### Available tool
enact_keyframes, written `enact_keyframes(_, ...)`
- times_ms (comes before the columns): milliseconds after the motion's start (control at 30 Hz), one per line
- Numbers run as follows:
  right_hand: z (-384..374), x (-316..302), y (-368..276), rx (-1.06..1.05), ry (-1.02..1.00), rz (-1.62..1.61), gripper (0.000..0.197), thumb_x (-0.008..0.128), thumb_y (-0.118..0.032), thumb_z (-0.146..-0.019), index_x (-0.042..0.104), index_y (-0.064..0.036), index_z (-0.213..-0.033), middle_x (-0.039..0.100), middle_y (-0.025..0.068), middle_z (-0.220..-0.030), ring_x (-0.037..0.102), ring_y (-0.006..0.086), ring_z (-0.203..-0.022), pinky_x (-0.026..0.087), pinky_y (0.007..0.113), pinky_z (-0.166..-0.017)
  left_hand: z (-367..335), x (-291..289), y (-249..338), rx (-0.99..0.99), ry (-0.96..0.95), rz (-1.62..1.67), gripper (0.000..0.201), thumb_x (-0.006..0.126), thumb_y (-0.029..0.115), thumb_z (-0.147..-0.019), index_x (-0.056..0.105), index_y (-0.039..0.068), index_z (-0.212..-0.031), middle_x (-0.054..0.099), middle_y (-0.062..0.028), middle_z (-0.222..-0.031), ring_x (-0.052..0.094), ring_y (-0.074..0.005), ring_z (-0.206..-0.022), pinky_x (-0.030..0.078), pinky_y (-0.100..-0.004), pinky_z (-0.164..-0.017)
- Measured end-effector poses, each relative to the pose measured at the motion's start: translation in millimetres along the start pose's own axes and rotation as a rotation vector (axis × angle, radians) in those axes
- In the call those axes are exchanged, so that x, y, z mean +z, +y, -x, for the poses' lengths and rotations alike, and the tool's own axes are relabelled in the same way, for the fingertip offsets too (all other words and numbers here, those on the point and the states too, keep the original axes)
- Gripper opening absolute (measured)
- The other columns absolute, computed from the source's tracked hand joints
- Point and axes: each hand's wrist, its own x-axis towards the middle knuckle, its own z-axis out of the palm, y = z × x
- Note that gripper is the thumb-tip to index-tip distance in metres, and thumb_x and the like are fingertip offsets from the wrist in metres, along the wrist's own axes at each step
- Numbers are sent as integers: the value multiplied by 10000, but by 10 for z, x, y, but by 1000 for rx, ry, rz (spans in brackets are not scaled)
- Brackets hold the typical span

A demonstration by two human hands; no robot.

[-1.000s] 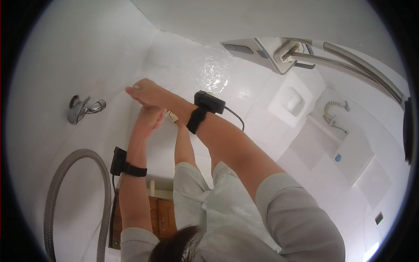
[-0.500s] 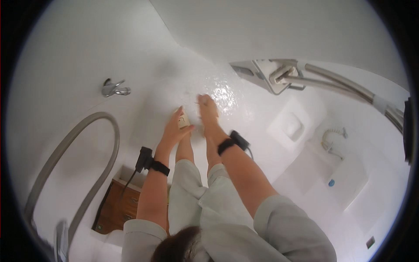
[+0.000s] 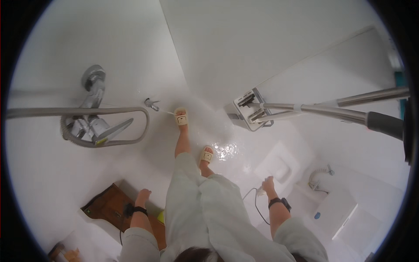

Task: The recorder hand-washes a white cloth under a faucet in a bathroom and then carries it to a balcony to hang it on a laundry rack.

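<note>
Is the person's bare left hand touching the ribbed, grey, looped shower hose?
Apart. The head view shows a broad stretch of glossy white surface between the left hand and the hose.

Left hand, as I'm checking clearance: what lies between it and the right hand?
Pale shorts, then a thin cable loop near the right hand, in the head view.
</note>
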Motion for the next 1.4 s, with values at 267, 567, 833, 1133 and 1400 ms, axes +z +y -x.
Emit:
enact_keyframes(267, 638, -496, 158, 105, 49, -49, 454, 574, -78, -697, 356, -22, -1092, 573, 249, -929, 571, 398, -885, 457, 415, -757, 598, -1547, 1280, -529, 142, 1058, 243, 490, 241, -778, 577, 20, -830, 569, -74, -619, 532, -158, -514, 389, -290, -418)
enact_keyframes(567, 940, -694, -174, 132, -43, -139, 380, 608, -79, -663, 437, -21, -997, 586, 191, -870, 587, 351, -820, 465, 401, -710, 724, -1886, 1284, -507, 251, 1134, 320, 512, 250, -775, 564, 57, -1025, 595, -56, -761, 566, -146, -667, 397, -298, -538)
enact_keyframes(833, 787, -343, 64, 58, 5, -88, 399, 611, -97, -642, 464, -29, -1006, 587, 195, -865, 586, 346, -820, 464, 405, -717, 830, -1679, 1021, -477, 249, 1058, 308, 519, 211, -770, 570, 7, -995, 598, -85, -694, 570, -176, -587, 412, -288, -471)
enact_keyframes(1133, 1066, -245, -312, 90, 77, -172, 422, 624, -114, -637, 470, -32, -1022, 594, 215, -908, 584, 364, -865, 464, 406, -742, 793, -2144, 626, -440, 254, 1034, 328, 507, 183, -785, 562, -18, -1038, 600, -93, -731, 586, -180, -645, 446, -291, -531)
enact_keyframes(1400, 1486, -175, -933, 3, 142, -37, 335, 620, -99, -662, 503, -13, -964, 601, 211, -879, 581, 373, -849, 463, 418, -728, 256, -2623, -43, -283, 388, 947, 420, 517, 179, -782, 488, 72, -1188, 576, -73, -957, 590, -174, -792, 445, -318, -629)
